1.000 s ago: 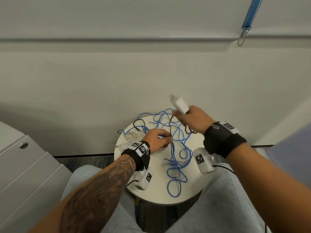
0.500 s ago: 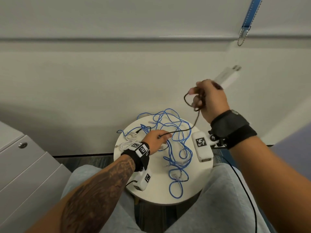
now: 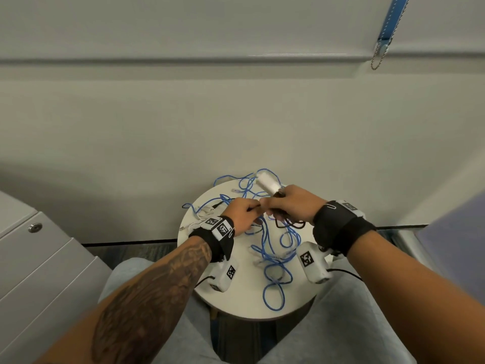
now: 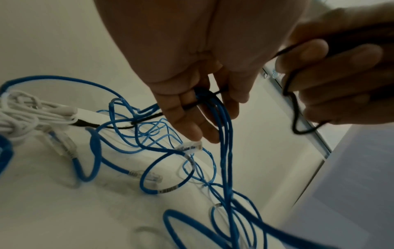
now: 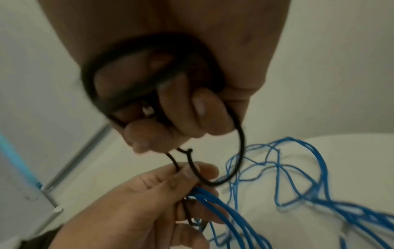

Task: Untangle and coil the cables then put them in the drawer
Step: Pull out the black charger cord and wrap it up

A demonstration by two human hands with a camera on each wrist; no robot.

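Now both hands meet over the round white counter (image 3: 236,300). The right hand (image 3: 291,204) has its fingers (image 5: 192,107) clenched round several loops of the black cable (image 5: 136,70) and a white charger block (image 3: 267,183). Close beside it, the left hand (image 3: 242,214) pinches the same black cable plus blue cable strands (image 4: 224,128); a white cable bundle (image 4: 23,116) lies on the counter's left side.

Small round white table (image 3: 236,306) stands against a pale wall (image 3: 236,122). Left of the table, a grey cabinet (image 3: 39,271), round lock (image 3: 35,227) on its front. Blue strap (image 3: 392,19) hangs up right of it.
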